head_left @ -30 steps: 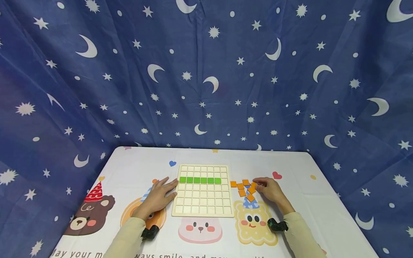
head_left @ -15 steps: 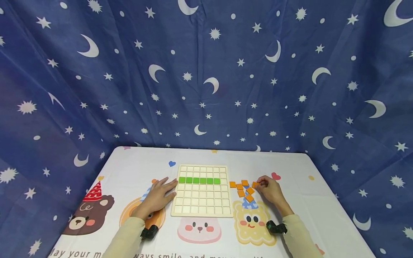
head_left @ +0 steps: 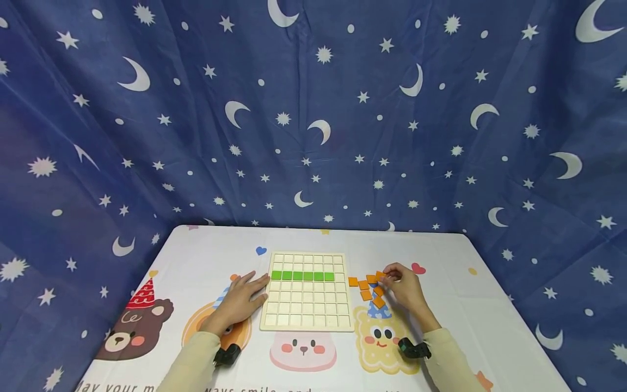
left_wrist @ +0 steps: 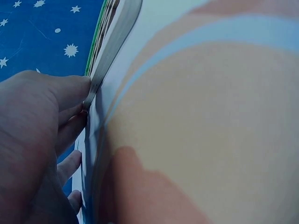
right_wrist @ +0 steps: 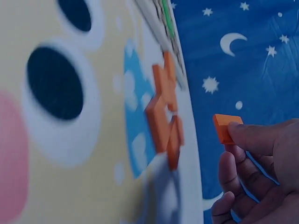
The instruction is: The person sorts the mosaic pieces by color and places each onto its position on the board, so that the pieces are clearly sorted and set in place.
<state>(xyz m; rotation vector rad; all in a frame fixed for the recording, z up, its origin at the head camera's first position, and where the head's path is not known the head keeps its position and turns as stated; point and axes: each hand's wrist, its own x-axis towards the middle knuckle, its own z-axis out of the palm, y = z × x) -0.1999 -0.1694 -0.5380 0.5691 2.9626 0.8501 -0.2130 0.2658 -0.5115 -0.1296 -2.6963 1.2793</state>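
Note:
A cream grid board (head_left: 307, 325) lies on the table with a row of green square tiles (head_left: 297, 276) in its cells; the cell at that row's right end is bare. My left hand (head_left: 238, 301) rests at the board's left edge, fingers spread, and its fingertips touch the rim (left_wrist: 100, 70). Between thumb and fingers, my right hand (head_left: 407, 287) pinches an orange square tile (right_wrist: 227, 128), held up off the table. Several other orange tiles (head_left: 366, 295) lie loosely to the right of the board, just left of that hand.
A white cloth (head_left: 441, 261) printed with cartoon figures covers the table. Behind it hangs a blue curtain (head_left: 274, 136) with moons and stars. A black wrist camera (head_left: 413, 348) sits on the right wrist, another camera (head_left: 227, 355) on the left.
My right hand has drawn one orange tile rightward out of the group and then lifted it, moving slightly back to the left. The left hand has stayed at the board's edge.

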